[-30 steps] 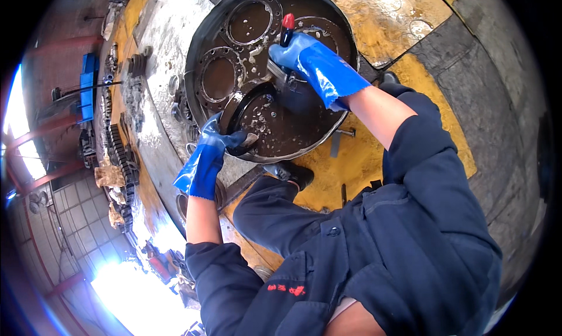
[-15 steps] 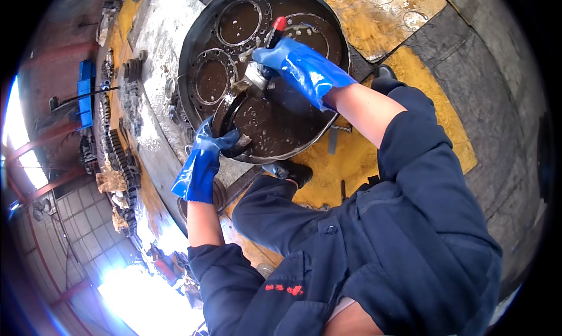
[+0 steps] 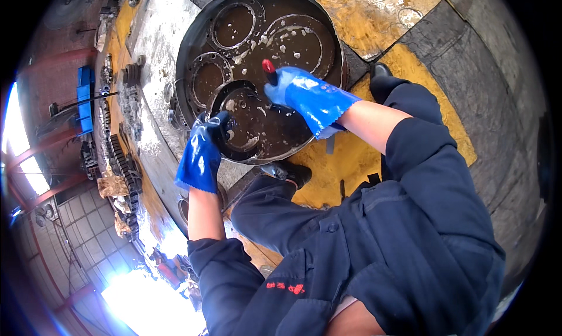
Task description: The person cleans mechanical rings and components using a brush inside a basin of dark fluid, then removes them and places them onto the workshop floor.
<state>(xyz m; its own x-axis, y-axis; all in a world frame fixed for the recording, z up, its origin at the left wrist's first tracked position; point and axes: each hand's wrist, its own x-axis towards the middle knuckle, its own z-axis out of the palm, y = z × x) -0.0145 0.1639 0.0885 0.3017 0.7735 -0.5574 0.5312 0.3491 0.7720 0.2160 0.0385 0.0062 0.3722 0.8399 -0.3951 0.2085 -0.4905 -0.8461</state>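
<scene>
My right hand [image 3: 297, 96], in a blue rubber glove, is closed around a brush [image 3: 270, 72] with a black handle and a red end. The brush's head is hidden. In a blue glove as well, my left hand [image 3: 203, 145] grips the left edge of a dark metal ring [image 3: 234, 86]. The ring lies low in a wide round pan [image 3: 182, 55] of murky brown liquid, partly wetted by it. Beyond it, a flanged ring [image 3: 226, 66], another ring [image 3: 254, 21] and a larger ring [image 3: 320, 43] sit in the liquid, with whitish foam specks around.
My booted feet stand by the pan, one boot [image 3: 380, 72] to its right and the other shoe [image 3: 293, 171] at its near side. Yellow-stained sheets [image 3: 436, 96] and dark mats [image 3: 497, 107] cover the floor. Metal parts [image 3: 120, 151] line the left side.
The ring has gone from a raised tilt down into the liquid. My right hand with the brush has moved down and nearer, and the brush head is out of sight.
</scene>
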